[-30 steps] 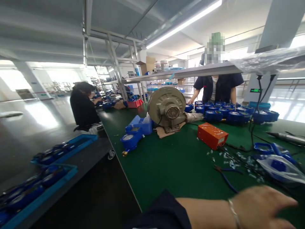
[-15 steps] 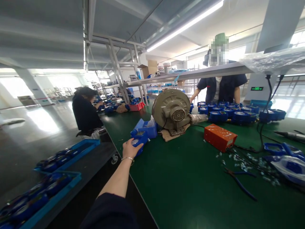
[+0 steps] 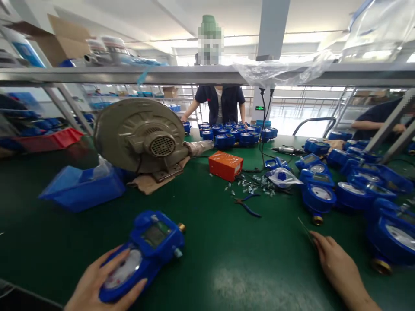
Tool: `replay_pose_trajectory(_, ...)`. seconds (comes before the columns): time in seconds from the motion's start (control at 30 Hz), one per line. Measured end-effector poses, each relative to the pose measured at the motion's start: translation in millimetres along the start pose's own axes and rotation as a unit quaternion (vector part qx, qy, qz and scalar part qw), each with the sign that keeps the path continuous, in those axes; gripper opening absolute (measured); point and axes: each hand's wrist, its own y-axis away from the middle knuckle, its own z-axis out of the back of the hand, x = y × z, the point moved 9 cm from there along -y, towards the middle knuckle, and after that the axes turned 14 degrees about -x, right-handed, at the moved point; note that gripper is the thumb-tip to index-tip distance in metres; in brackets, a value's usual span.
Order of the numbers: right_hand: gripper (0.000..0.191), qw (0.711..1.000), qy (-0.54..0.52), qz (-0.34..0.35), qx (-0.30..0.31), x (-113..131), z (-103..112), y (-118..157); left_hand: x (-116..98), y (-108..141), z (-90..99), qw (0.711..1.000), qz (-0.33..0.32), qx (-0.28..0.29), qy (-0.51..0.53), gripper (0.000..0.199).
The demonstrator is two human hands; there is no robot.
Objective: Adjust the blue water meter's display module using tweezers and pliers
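Observation:
My left hand (image 3: 108, 278) is wrapped round the lower part of a blue meter (image 3: 155, 242) with a round dial, a small display and a brass fitting. That meter is over the green table, near its front left. At the right, my right hand (image 3: 337, 263) pinches a thin, flat strip (image 3: 304, 227) between thumb and fingers; its far end points up and left. Beyond this hand stand several more blue meters (image 3: 319, 194), one with a brass fitting facing me.
A large blower (image 3: 139, 138) stands at the left behind a blue bin (image 3: 84, 190). Mid-table lie an orange box (image 3: 225, 165), pliers (image 3: 249, 205) and clear scraps (image 3: 256, 185). A shelf (image 3: 201, 77) crosses overhead. A person (image 3: 220, 103) stands opposite; another person's arm (image 3: 372, 124) is at right.
The view has swung right and down. My left hand has brought the blue meter from beside the blue bin closer to me. My right hand, holding the strip, has come into view.

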Motion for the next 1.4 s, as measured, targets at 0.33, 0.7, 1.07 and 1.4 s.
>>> replay_pose_trajectory(0.33,0.064,0.984,-0.045,0.165,0.039,156.8,-51.5,-89.7,-204.3,32.0,-102.1,0.901,-0.162,0.25,0.315,0.068)
replay_pose_trajectory(0.7,0.062,0.978,-0.032,0.185,0.091,182.4,-100.6,-106.8,-239.6,23.3,-125.1,0.839,-0.237,0.283,0.401,0.07)
replay_pose_trajectory(1.07,0.061,0.977,-0.029,0.195,0.076,166.6,-86.1,-126.4,-269.2,20.3,-141.6,0.806,-0.32,0.19,0.461,0.069)
replay_pose_trajectory(1.4,0.052,0.987,-0.13,0.091,0.027,123.9,-29.0,-125.1,-267.0,87.1,-91.6,0.851,-0.169,0.227,0.443,0.01)
